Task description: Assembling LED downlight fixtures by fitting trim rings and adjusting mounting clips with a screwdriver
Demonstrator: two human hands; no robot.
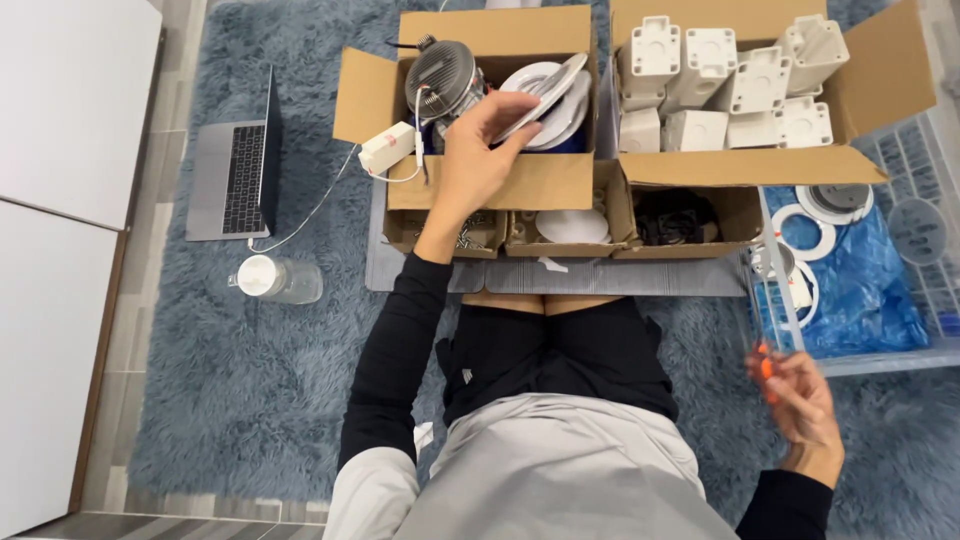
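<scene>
Your left hand [478, 155] grips a round white plastic light trim [545, 92] over the open brown cardboard box [490, 180]. Your right hand [797, 400] pinches what appears to be a small orange piece [766, 366], fingers curled.

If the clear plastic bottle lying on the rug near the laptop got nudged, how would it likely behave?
The bottle lies on its side, so it could roll, though the shaggy rug probably stops it quickly. It looks mostly empty, so likely light. The white cap seems on, so a spill seems unlikely.
</scene>
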